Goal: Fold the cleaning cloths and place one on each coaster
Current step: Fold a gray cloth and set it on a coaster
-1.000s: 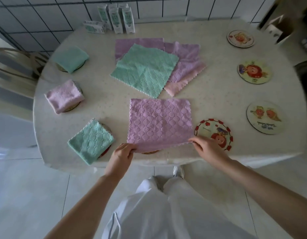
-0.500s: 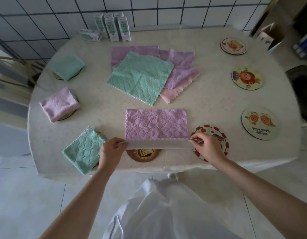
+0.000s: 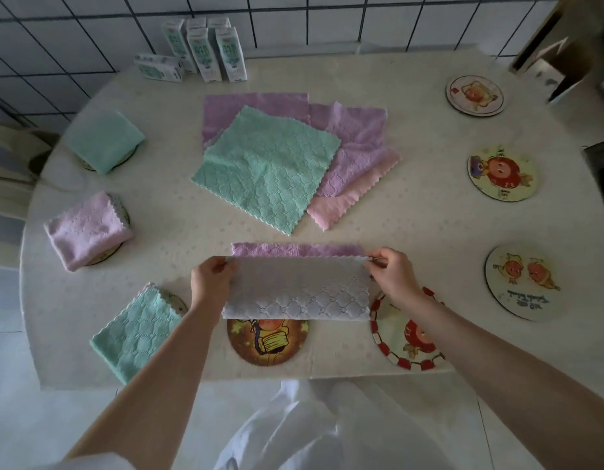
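A purple cloth (image 3: 297,290) lies near the table's front edge, its near half turned over so the pale underside faces up. My left hand (image 3: 211,283) pinches the folded edge's left corner and my right hand (image 3: 392,276) pinches the right corner. A strip of the purple face (image 3: 294,249) shows beyond the fold. A brown coaster (image 3: 266,342) sits just in front of it, and a red-rimmed coaster (image 3: 405,340) lies under my right wrist. Folded cloths rest on three coasters at the left: green (image 3: 102,139), pink (image 3: 87,230), green (image 3: 136,334).
A pile of unfolded cloths, green (image 3: 266,167) on purple and pink, lies mid-table. Three bare coasters (image 3: 475,95) (image 3: 502,173) (image 3: 524,283) line the right side. Small cartons (image 3: 205,50) stand at the back by the tiled wall. A box (image 3: 558,66) is at the far right.
Both hands lifted the purple cloth's near edge and carried it away from me over the far half, so the pale underside now faces up. The brown coaster has come into view.
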A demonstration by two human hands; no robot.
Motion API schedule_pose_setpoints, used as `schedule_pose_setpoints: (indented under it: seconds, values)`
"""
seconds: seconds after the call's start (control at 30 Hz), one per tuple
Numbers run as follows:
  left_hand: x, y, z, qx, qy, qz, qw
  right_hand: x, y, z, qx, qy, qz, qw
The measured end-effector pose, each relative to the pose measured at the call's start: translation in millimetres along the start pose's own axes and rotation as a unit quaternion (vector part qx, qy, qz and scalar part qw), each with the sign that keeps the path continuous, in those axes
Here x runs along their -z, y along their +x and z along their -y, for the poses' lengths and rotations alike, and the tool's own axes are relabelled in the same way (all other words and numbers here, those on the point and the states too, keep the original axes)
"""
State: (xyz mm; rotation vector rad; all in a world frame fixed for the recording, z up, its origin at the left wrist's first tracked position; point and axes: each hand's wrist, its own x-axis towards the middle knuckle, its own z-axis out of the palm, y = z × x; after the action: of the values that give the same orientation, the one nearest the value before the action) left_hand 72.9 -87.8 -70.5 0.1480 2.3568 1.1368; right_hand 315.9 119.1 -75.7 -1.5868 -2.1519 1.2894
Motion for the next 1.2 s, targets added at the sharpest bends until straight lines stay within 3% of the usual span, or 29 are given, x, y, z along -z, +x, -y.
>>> schedule_pose_setpoints:
  seconds: [0.53, 0.87, 1.07, 1.2]
  values:
    - [-21.2, 49.1, -5.7, 0.013, 0.069, -0.009, 0.997, -13.1, 42.1, -9.5, -0.072, 0.012, -0.003, 0.997]
    - [-27.9, 50.5, -13.8, -0.014, 0.131, -0.025, 0.991, -15.9, 48.3, -0.4, -0.036, -0.050, -0.021, 0.998]
    - [-23.4, 50.4, -9.5, -0.082, 0.152, -0.030, 0.984, -17.8, 47.4, -0.3, -0.036, -0.045, -0.035, 0.998]
    - [-18.4, 48.3, -2.5, -0.117, 0.163, -0.061, 0.978, -9.6, 36.7, -2.3, 0.055, -0.058, -0.050, 0.996]
